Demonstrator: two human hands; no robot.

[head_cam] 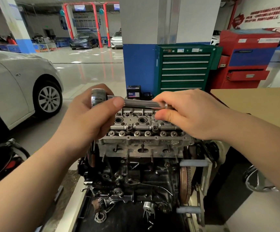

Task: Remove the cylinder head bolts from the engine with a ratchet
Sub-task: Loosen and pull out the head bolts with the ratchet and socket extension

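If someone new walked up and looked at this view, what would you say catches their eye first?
First, the chrome ratchet held level at centre frame, the left hand gripping its head end and the right hand pinching its handle end. Directly below sits the bare cylinder head atop the dark engine on its stand. Behind, a green tool cabinet stands against the blue pillar.

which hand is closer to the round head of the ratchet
Left. The left hand grips the ratchet right at its round head. The right hand pinches the far end of the handle, away from the head.
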